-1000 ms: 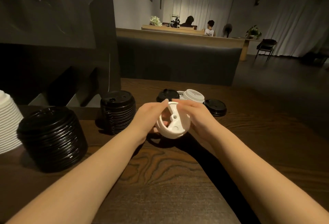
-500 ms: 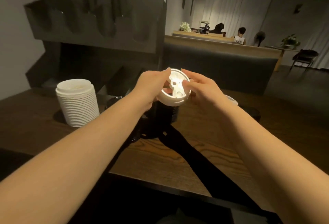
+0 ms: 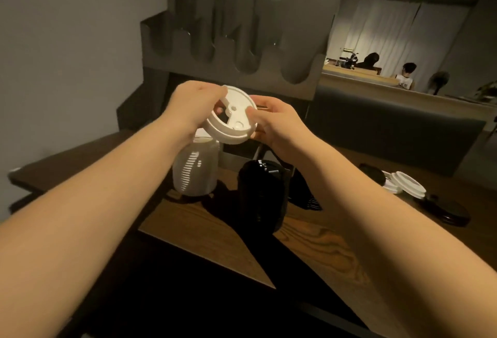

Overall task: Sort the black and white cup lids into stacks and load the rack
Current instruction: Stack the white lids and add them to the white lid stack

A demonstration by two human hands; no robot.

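A white cup lid (image 3: 233, 120) is held in the air between both hands, underside toward me. My left hand (image 3: 195, 106) grips its left rim and my right hand (image 3: 277, 122) pinches its right rim. Directly below stands a tall stack of white lids (image 3: 195, 171) on the wooden table. A stack of black lids (image 3: 262, 195) stands to its right. The dark grey rack (image 3: 242, 50) with scalloped slots rises behind the hands. Loose white lids (image 3: 406, 183) and a loose black lid (image 3: 449, 212) lie at the right.
A second black stack (image 3: 305, 192) sits partly hidden behind my right forearm. The wooden table (image 3: 309, 246) ends at a near edge below my arms. A grey wall is at the left. A dark bench back and seated people are far behind at the right.
My view swung left and both hands carried the white lid left and up, from over the black stack to above the white stack in front of the rack.
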